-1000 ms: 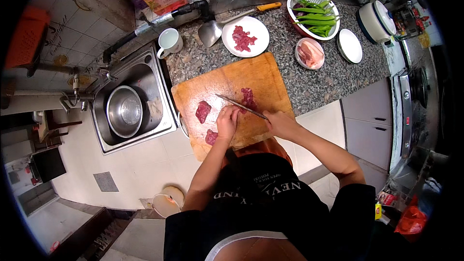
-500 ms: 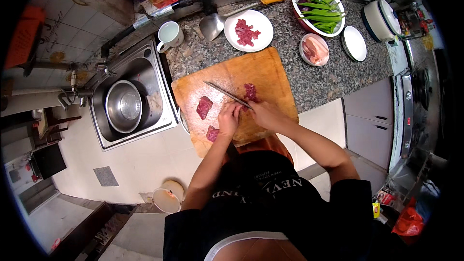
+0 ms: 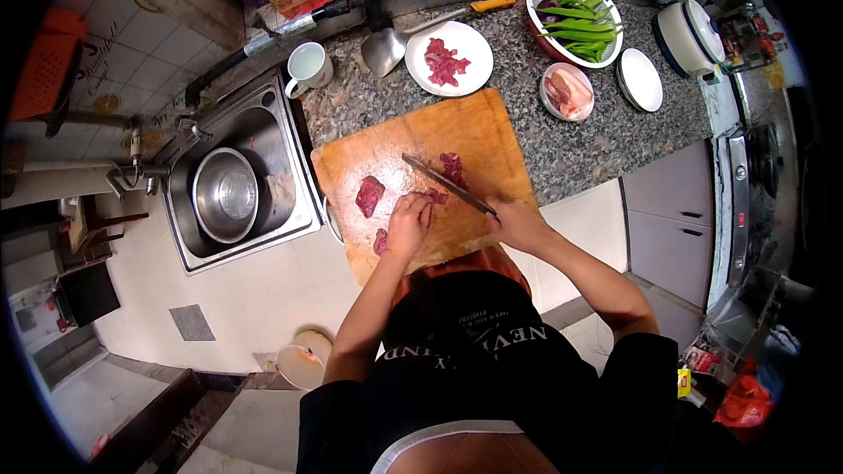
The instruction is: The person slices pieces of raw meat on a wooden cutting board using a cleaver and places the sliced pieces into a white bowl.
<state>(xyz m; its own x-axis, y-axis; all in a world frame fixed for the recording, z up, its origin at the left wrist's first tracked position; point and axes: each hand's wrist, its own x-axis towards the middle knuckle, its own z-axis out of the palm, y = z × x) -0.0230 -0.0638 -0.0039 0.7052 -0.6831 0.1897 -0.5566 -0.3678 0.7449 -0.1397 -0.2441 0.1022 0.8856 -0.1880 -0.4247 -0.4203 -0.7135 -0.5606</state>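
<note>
A wooden cutting board lies in front of me. My right hand is closed around the handle of a kitchen knife, its blade pointing up and left over the board. With curled fingers, my left hand holds a small piece of raw red meat just left of the blade. Cut meat sits against the blade's far side. Two more chunks rest on the left: a larger meat chunk and a smaller meat chunk, partly hidden by my left wrist.
Behind the board stand a white plate of sliced meat, a spatula and a mug. To the right are a basket of green peppers, a bowl of pale meat and white dishes. A sink holds a metal basin.
My right hand has moved right with the knife, away from my left hand. A small piece of meat now shows between the left fingers and the blade.
</note>
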